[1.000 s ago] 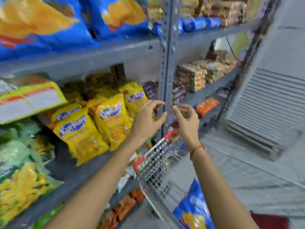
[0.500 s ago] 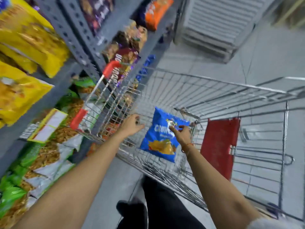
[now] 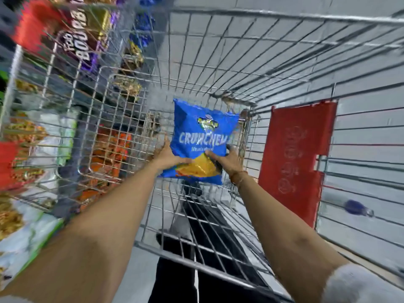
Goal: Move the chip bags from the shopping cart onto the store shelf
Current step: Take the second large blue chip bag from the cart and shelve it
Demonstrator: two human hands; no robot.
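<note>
A blue chip bag (image 3: 201,136) with white lettering and a yellow chip picture lies inside the wire shopping cart (image 3: 273,62), near its bottom. My left hand (image 3: 168,157) grips the bag's lower left edge, thumb on top. My right hand (image 3: 226,159) holds the lower right part, fingers pressed onto the yellow picture. Both arms reach down into the cart basket. The store shelf (image 3: 65,90) runs along the left, seen blurred through the cart's wire side.
A red plastic child-seat flap (image 3: 295,158) hangs on the cart's right side. Packed snack bags (image 3: 26,136) fill the shelves at left. My dark trouser legs and shoes (image 3: 196,237) show through the cart's near wire wall, on a grey floor.
My view swung from the shelf down into the cart. Both hands dropped from shelf height into the basket and closed on the blue chip bag.
</note>
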